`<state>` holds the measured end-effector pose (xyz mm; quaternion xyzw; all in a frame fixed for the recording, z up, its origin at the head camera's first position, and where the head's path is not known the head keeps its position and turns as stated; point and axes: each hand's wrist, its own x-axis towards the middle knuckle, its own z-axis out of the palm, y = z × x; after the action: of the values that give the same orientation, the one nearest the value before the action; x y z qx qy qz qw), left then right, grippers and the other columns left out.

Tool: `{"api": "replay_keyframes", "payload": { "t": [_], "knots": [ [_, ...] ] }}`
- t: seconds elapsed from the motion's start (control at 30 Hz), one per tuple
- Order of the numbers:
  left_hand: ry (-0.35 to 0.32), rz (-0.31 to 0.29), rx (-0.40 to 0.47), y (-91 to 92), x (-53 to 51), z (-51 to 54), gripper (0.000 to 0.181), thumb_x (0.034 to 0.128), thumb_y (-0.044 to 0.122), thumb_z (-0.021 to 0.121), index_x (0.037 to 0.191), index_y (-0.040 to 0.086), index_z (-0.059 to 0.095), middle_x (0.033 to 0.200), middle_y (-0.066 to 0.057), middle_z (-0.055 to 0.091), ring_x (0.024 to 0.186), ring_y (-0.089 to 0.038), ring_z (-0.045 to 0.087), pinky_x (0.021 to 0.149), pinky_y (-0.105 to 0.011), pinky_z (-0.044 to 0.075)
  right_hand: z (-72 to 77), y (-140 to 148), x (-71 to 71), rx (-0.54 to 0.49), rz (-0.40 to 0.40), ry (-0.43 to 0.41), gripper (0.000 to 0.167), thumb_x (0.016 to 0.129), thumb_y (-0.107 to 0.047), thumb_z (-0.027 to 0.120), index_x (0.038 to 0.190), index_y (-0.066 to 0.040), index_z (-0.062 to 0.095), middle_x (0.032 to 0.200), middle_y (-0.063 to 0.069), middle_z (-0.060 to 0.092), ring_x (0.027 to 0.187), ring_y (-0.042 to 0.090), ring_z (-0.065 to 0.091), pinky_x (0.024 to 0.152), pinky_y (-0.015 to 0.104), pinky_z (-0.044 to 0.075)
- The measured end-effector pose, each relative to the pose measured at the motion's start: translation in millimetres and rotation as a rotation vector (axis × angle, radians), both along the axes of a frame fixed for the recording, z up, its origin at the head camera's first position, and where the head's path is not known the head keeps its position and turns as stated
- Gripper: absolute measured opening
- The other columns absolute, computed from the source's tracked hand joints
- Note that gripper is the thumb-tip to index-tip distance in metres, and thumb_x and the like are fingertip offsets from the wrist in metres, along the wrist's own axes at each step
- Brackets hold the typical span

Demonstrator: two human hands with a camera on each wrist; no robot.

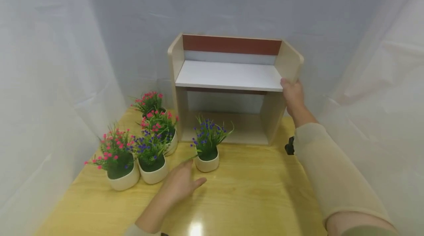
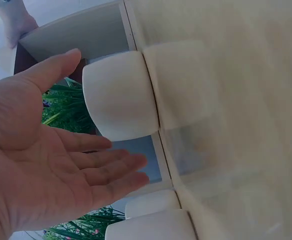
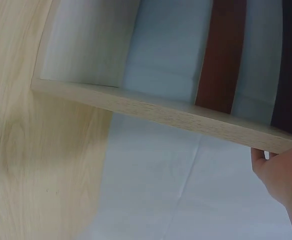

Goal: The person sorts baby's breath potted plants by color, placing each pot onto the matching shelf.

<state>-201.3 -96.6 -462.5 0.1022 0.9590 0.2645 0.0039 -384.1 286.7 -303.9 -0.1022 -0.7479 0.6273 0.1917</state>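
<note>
A small wooden shelf [image 1: 228, 76] with two levels stands at the back of the table. My right hand [image 1: 293, 96] grips the front edge of its right side panel, thumb on the inner side; in the right wrist view the hand [image 3: 285, 175] shows at that panel's [image 3: 156, 112] edge. My left hand [image 1: 180, 182] is spread with the palm toward a white pot of purple flowers [image 1: 207, 155], which stands before the shelf. In the left wrist view, straight fingers and a raised thumb of this hand [image 2: 51, 165] lie beside the white pot [image 2: 120, 97]; contact is unclear.
Left of the shelf stand another pot of purple flowers [image 1: 153, 168] and several pink-flowered pots [image 1: 122, 175] on the wooden table [image 1: 251, 192]. White sheeting [image 1: 132, 4] hangs behind and at both sides. A small black object [image 1: 289, 145] shows by the right sleeve.
</note>
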Motion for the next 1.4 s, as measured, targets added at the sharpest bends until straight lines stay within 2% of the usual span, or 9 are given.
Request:
{"api": "replay_keyframes", "payload": {
  "t": [0.33, 0.47, 0.57, 0.67, 0.83, 0.97, 1.03, 1.13, 1.4],
  "knots": [
    [-0.093, -0.097, 0.006, -5.5, -35.4, 5.8, 0.101, 0.0915, 0.053, 0.083, 0.16, -0.009, 0.043, 0.171, -0.039, 0.028, 0.147, -0.058, 0.051, 0.123, -0.063, 0.046, -4.2, -3.7, -9.3, -0.079, 0.024, 0.014, 0.062, 0.112, -0.024, 0.054, 0.167, -0.005, 0.033, 0.173, 0.015, 0.042, 0.16, 0.027, 0.04, 0.137, 0.035, 0.029],
    [-0.161, -0.111, 0.098, -7.3, -52.5, 4.5, 0.107, 0.088, 0.057, 0.084, 0.166, -0.001, 0.039, 0.178, -0.032, 0.017, 0.149, -0.055, 0.049, 0.126, -0.062, 0.044, -3.6, -4.3, -9.4, -0.065, 0.014, 0.007, 0.063, 0.112, -0.025, 0.053, 0.167, -0.004, 0.032, 0.172, 0.015, 0.042, 0.16, 0.028, 0.04, 0.137, 0.036, 0.029],
    [-0.23, -0.107, 0.191, -9.3, -62.9, 0.6, 0.107, 0.0852, 0.056, 0.086, 0.169, 0.011, 0.038, 0.182, -0.024, 0.011, 0.164, -0.051, 0.029, 0.134, -0.063, 0.028, -2.2, -7.0, -9.0, -0.061, 0.014, 0.014, 0.063, 0.111, -0.025, 0.055, 0.167, -0.004, 0.033, 0.171, 0.016, 0.043, 0.159, 0.028, 0.041, 0.137, 0.037, 0.03],
    [-0.235, -0.149, 0.22, -10.4, -71.4, -4.6, 0.091, 0.0861, 0.051, 0.086, 0.163, 0.019, 0.05, 0.18, -0.018, 0.027, 0.169, -0.046, 0.018, 0.137, -0.064, 0.019, -2.2, -9.8, -10.3, -0.063, 0.018, 0.028, 0.063, 0.111, -0.025, 0.055, 0.166, -0.004, 0.034, 0.171, 0.016, 0.044, 0.158, 0.028, 0.042, 0.137, 0.036, 0.03],
    [-0.153, -0.192, 0.175, -4.6, -81.4, -10.0, 0.08, 0.0862, 0.049, 0.088, 0.153, 0.011, 0.062, 0.161, -0.018, 0.058, 0.161, -0.045, 0.038, 0.136, -0.059, 0.029, -4.4, -10.4, -14.5, -0.037, 0.01, 0.042, 0.063, 0.11, -0.023, 0.054, 0.166, -0.003, 0.034, 0.17, 0.017, 0.044, 0.158, 0.028, 0.042, 0.137, 0.036, 0.03],
    [-0.19, -0.087, 0.255, 4.3, -84.2, -10.2, 0.103, 0.0789, 0.054, 0.094, 0.159, 0.004, 0.052, 0.164, -0.023, 0.052, 0.155, -0.046, 0.046, 0.132, -0.057, 0.037, -5.6, -8.2, -15.3, -0.017, -0.011, 0.046, 0.061, 0.11, -0.022, 0.054, 0.164, -0.001, 0.036, 0.168, 0.019, 0.046, 0.156, 0.029, 0.043, 0.136, 0.036, 0.031],
    [-0.228, -0.036, 0.39, 8.3, -85.1, -11.3, 0.112, 0.0752, 0.048, 0.098, 0.163, 0.003, 0.045, 0.167, -0.024, 0.048, 0.154, -0.045, 0.048, 0.13, -0.058, 0.039, -6.8, -6.8, -15.8, -0.009, -0.021, 0.043, 0.061, 0.11, -0.023, 0.054, 0.164, -0.002, 0.037, 0.168, 0.019, 0.047, 0.155, 0.029, 0.044, 0.136, 0.036, 0.031],
    [-0.227, -0.046, 0.524, 12.6, -87.5, -12.9, 0.119, 0.0725, 0.035, 0.102, 0.167, 0.005, 0.038, 0.17, -0.022, 0.045, 0.156, -0.045, 0.046, 0.132, -0.058, 0.035, -8.6, -5.8, -16.6, -0.01, -0.025, 0.034, 0.061, 0.11, -0.023, 0.055, 0.164, -0.003, 0.037, 0.168, 0.018, 0.048, 0.155, 0.029, 0.045, 0.136, 0.037, 0.032],
    [-0.138, -0.111, 0.472, 14.3, -95.4, -16.3, 0.112, 0.076, 0.034, 0.1, 0.167, 0.007, 0.04, 0.171, -0.02, 0.045, 0.157, -0.044, 0.044, 0.133, -0.059, 0.034, -9.3, -6.9, -20.8, -0.007, -0.024, 0.036, 0.06, 0.11, -0.023, 0.055, 0.164, -0.003, 0.038, 0.168, 0.018, 0.048, 0.157, 0.028, 0.043, 0.137, 0.037, 0.03]
  ]
}}
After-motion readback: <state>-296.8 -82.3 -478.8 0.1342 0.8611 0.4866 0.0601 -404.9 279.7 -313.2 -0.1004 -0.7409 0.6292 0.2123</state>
